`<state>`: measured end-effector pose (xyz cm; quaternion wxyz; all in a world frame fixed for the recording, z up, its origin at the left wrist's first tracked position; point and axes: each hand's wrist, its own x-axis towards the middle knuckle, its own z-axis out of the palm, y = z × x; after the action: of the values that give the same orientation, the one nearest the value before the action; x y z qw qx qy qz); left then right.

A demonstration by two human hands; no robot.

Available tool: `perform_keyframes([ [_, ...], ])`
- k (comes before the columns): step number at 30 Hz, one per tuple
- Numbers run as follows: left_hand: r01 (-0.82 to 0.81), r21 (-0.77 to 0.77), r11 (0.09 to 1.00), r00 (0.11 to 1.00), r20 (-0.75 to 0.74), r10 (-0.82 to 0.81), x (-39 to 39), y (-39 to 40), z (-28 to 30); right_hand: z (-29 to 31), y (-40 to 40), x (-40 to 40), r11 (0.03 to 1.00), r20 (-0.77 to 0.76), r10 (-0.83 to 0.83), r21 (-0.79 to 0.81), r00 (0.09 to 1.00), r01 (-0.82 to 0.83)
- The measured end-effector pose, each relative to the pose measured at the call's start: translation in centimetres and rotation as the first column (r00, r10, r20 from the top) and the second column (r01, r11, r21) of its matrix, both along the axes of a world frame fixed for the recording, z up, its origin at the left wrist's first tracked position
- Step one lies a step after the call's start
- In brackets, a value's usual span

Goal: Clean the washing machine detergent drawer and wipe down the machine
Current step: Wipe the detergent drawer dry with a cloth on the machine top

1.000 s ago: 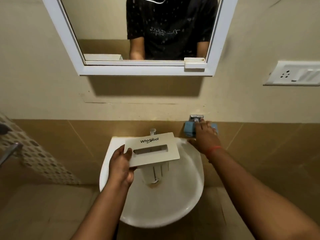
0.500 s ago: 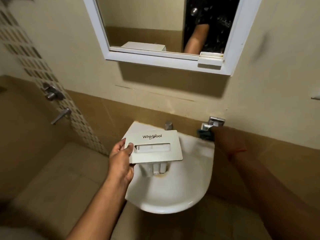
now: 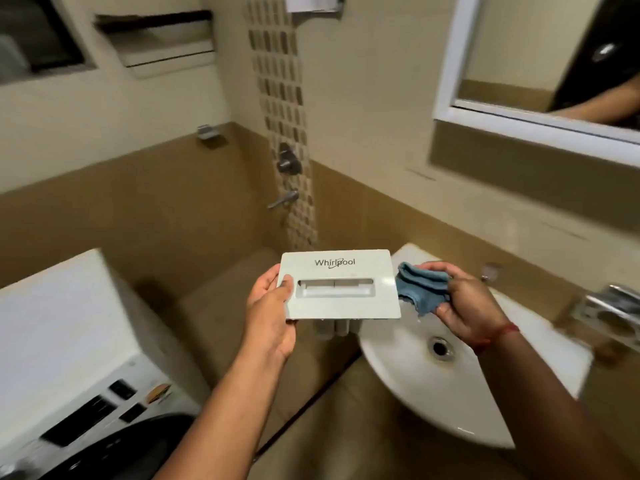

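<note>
Far left of the sink (image 3: 485, 410): washing machine (image 3: 69, 341), top and control panel in view, not yet being wiped. Left of the sink rim: left hand (image 3: 273, 313), thumb and fingers clamped on the left edge of the detergent drawer (image 3: 339, 285), held in the air, front panel up. Above the basin: right hand (image 3: 467, 303), pinching a bunched blue cloth (image 3: 420, 289) just beside the drawer's right edge. Judged: drawer out, wiping about to begin; refitting and machine wipe-down left.

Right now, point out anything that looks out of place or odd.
The detergent drawer is out of the washing machine, held by the left hand beside the sink. The right hand grips a bunched blue cloth. Nothing looks spilled or broken.
</note>
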<state>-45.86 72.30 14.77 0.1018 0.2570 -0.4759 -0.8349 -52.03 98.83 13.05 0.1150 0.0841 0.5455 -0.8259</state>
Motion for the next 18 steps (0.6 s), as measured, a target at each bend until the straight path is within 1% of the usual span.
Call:
perform_keyframes([
  [3, -0.130, -0.005, 0.991, 0.991, -0.020, 0.130, 4.2, -7.9, 0.8, 0.9, -8.8, 1.8, 0.985, 0.051, 0.146, -0.100, 0.988, -0.140],
  [7, -0.290, -0.021, 0.957, 0.956, -0.050, 0.289, 11.5, -19.9, 1.8, 2.2, -22.2, 6.4, 0.939, 0.065, 0.311, -0.176, 0.948, -0.296],
  [8, -0.315, -0.026, 0.949, 0.948, -0.057, 0.314, 13.1, -22.2, 2.1, 2.2, -25.0, 7.1, 0.939, 0.069, 0.326, -0.136, 0.943, -0.314],
  [10, -0.386, -0.025, 0.922, 0.921, -0.074, 0.383, 16.7, -27.5, 2.7, 2.3, -31.8, 8.9, 0.930, 0.067, 0.355, 0.076, 0.932, -0.360],
  [11, -0.424, -0.026, 0.905, 0.904, -0.076, 0.421, 18.5, -30.1, 3.0, 2.3, -35.3, 10.0, 0.916, 0.052, 0.368, 0.151, 0.928, -0.372],
  [13, -0.482, -0.031, 0.876, 0.875, -0.075, 0.478, 21.3, -34.3, 3.4, 2.5, -41.3, 12.1, 0.899, -0.017, 0.391, 0.222, 0.920, -0.378],
  [14, -0.513, -0.029, 0.858, 0.857, -0.078, 0.510, 22.7, -36.5, 3.5, 2.6, -44.3, 13.0, 0.880, -0.058, 0.412, 0.283, 0.909, -0.381],
  [16, -0.572, -0.025, 0.820, 0.818, -0.084, 0.569, 25.2, -40.1, 3.8, 2.8, -49.3, 14.7, 0.814, -0.120, 0.479, 0.432, 0.870, -0.388],
  [18, -0.624, -0.014, 0.781, 0.779, -0.084, 0.621, 26.8, -43.3, 4.0, 3.4, -53.6, 16.0, 0.715, -0.168, 0.552, 0.599, 0.816, -0.361],
])
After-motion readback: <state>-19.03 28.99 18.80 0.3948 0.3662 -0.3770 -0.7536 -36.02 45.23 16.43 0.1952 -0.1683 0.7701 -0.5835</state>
